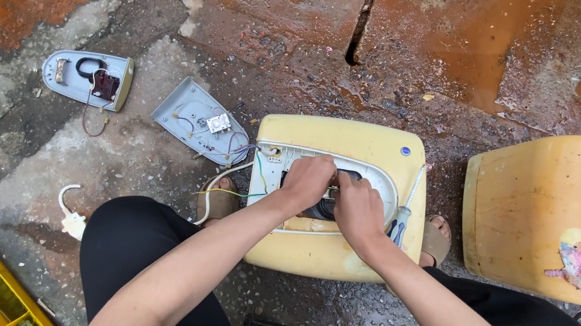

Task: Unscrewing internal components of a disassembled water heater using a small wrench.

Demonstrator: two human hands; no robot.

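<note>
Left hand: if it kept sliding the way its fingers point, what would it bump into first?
The left hand points right, toward the right hand, which it seems to touch already over the white iron body. So it would likely meet those fingers first; depth is unclear.

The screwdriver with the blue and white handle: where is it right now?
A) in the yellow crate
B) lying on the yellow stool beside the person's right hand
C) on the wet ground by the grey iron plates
B: the screwdriver lies on the yellow stool, just beside the right hand.

Small round blue sticker [405,151] – top right of yellow casing [339,136].
</note>
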